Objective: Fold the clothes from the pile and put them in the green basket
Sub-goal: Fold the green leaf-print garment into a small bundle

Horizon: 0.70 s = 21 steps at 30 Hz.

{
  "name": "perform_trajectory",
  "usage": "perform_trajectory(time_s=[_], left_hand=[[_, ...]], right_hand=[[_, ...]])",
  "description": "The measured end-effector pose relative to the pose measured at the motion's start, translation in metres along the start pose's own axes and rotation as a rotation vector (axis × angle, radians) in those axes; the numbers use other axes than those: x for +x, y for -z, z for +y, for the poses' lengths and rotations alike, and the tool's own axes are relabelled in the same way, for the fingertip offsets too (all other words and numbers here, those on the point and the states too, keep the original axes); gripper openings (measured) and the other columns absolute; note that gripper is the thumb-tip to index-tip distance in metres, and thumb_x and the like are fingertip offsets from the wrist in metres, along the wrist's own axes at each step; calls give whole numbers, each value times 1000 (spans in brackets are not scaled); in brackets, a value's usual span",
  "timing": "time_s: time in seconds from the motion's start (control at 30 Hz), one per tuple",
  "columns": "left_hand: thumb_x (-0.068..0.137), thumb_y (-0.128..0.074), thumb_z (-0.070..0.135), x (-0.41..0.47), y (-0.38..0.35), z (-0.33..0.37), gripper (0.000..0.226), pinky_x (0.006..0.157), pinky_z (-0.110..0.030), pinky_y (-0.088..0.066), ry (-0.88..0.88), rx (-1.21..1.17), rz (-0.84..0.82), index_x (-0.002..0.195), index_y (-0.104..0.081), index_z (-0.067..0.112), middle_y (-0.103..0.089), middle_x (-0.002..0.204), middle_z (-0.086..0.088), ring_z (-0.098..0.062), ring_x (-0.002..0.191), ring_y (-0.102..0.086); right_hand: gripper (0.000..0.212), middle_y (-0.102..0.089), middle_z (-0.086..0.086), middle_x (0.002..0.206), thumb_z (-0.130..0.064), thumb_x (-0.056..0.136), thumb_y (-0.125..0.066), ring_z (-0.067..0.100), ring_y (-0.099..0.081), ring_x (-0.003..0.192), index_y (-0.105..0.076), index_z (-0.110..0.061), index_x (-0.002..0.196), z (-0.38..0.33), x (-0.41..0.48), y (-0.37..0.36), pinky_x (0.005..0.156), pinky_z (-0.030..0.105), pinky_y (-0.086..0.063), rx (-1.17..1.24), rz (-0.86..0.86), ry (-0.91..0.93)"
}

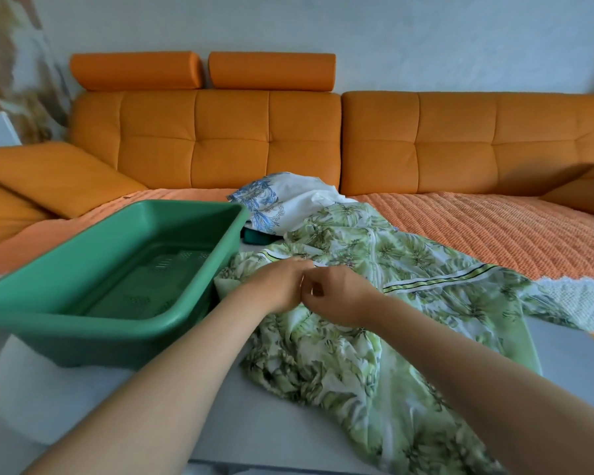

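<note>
Your leaf-print garment (340, 337) lies crumpled across the middle of the table (254, 423), its far-right part trailing onto the sofa's orange cover (460, 228). Both hands meet at its centre, approx. where the striped trim runs. Your left hand (282, 286) has its fingers curled down into the cloth, and your right hand (336, 296) pinches a bit of fabric just beside it, knuckles touching. It looks like you're hunting for a seam or edge to start from — no fold made yet, as far as I can judge.

Progress: early. The green basket (83, 337), right up against the garment's left edge, shows only its bare perforated floor, w/ nothing folded inside. Left to do: this piece, plus the blue-floral garment (288, 200) heaped on the far side and a dark teal piece (254, 237) peeking out under it by the basket's far-right corner.

Room: bare tabletop lies near you, btw. your forearms, and also right of the garment, so you can drag the cloth nearer and flatten it there. The far side is trickier — the table's far edge runs under the garment, and the hem reaches toward a white knit edge (570, 296) on the cover. The basket wall blocks spreading left.
</note>
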<state>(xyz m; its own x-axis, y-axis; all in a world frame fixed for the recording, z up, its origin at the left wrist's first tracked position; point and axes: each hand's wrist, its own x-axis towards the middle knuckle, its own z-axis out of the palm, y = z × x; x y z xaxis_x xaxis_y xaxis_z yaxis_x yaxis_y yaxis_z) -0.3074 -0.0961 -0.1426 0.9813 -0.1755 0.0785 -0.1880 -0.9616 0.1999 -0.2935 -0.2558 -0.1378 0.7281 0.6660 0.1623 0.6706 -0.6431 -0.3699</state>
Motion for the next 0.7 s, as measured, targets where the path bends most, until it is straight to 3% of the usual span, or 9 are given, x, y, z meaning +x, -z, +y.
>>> perform_trajectory(time_s=[0.1, 0.2, 0.27, 0.37, 0.43, 0.5, 0.6, 0.67, 0.7], left_hand=[[80, -51, 11, -26, 5, 5, 17, 58, -37, -36, 33, -74, -82, 73, -41, 23, -50, 78, 4, -20, 70, -47], [85, -56, 19, -55, 10, 6, 20, 60, -33, -32, 57, -113, -204, 71, -42, 24, -46, 75, 5, -16, 67, -41], [88, -63, 46, -74, 11, 7, 20, 66, -32, -40, 71, -173, -313, 81, -54, 29, -56, 86, 9, -14, 79, -53], [70, -68, 76, -98, 6, 2, 58, 79, -31, -47, 87, -126, -400, 112, -62, 36, -60, 111, 15, -9, 96, -56], [76, -72, 62, -107, -2, -4, 46, 82, -32, -50, 49, -73, -288, 115, -64, 37, -62, 110, 14, -11, 97, -59], [89, -66, 29, -111, -6, -7, 20, 84, -33, -51, 16, -129, -115, 109, -68, 31, -63, 107, 10, -14, 96, -61], [91, -46, -1, -117, 0, -1, 32, 80, -35, -48, 15, -273, 205, 96, -61, 27, -53, 105, 10, -12, 87, -55], [85, -38, -9, -121, 12, 2, 46, 73, -40, -48, -27, -260, 306, 90, -54, 33, -50, 109, 12, -15, 91, -56], [81, -37, -12, -123, 17, 2, 53, 69, -41, -48, -42, -197, 269, 90, -53, 38, -50, 113, 14, -15, 97, -56]], right_hand=[[21, -58, -10, 76, -50, 88, -60, 15, -57, 73, -53, -35, 74, -13, -25, 1, 66, 33, -48, 5, -204, -6], [50, -65, -9, 106, -77, 72, -65, 12, -63, 92, -58, -37, 101, -18, -52, 6, 85, 36, -52, 28, -463, -67], [74, -57, -7, 126, -72, 68, -75, 18, -59, 107, -49, -36, 128, -20, -65, 10, 94, 38, -49, -83, -558, -63], [88, -46, -3, 134, -51, 73, -80, 23, -54, 113, -33, -36, 145, -18, -77, 11, 89, 37, -48, -259, -532, -5], [75, -49, -1, 130, -34, 80, -72, 20, -54, 107, -36, -30, 145, -15, -81, 12, 83, 35, -47, -233, -501, -28], [59, -58, -2, 120, -26, 80, -66, 19, -59, 103, -45, -27, 135, -11, -84, 13, 84, 36, -52, -209, -430, -64], [56, -65, -1, 111, -26, 81, -62, 21, -65, 97, -46, -33, 134, -9, -88, 17, 82, 37, -56, -204, -312, -93], [70, -61, 3, 127, -29, 84, -63, 19, -66, 93, -33, -36, 147, -8, -88, 19, 81, 38, -58, -202, -270, -86], [77, -55, 4, 137, -29, 85, -64, 17, -66, 89, -25, -37, 151, -8, -88, 20, 79, 39, -59, -190, -266, -72]])
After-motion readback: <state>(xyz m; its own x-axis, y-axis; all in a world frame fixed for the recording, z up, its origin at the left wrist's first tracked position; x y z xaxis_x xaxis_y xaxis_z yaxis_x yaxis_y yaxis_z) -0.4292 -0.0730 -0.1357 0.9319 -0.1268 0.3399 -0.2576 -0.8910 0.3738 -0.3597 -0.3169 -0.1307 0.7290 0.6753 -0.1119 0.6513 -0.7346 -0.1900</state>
